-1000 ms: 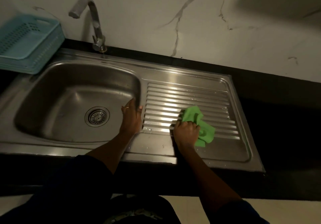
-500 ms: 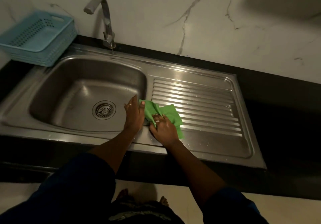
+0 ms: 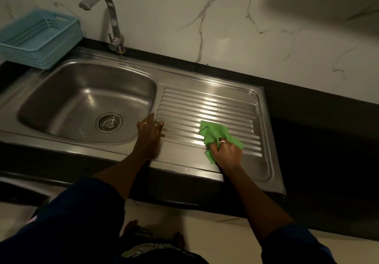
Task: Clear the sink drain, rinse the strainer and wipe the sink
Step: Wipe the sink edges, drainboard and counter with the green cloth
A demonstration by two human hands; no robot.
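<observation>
In the head view, a stainless steel sink (image 3: 51,136) sits in a black counter (image 3: 317,140) against a white marble-patterned wall (image 3: 225,28). Its basin is on the left, with the round strainer (image 3: 109,122) seated in the drain on the basin floor. The ribbed drainboard (image 3: 209,108) takes up the right half, bounded by a raised rim on its far, right and near sides.

The right hand (image 3: 226,155) is closed in a loose fist around a crumpled green cloth (image 3: 217,133), pressing it down onto the ribs in the near right part of the drainboard. The cloth spreads out ahead of the knuckles toward the wall and a corner pokes out on the near side of the hand. A ring shows on one finger. Bare ribbed metal lies open on the far side of the cloth and to its left, while the drainboard's right rim is near the hand.

The left hand (image 3: 149,133) holds nothing. It lies flat and open on the strip between basin and drainboard, fingers pointing toward the wall, thumb just onto the first ribs. It is somewhat blurred.

The faucet (image 3: 111,17) rises at the back edge of the basin, its spout pointing left. A light blue plastic basket (image 3: 39,36) sits on the counter at the basin's far left corner, well apart from both hands.
</observation>
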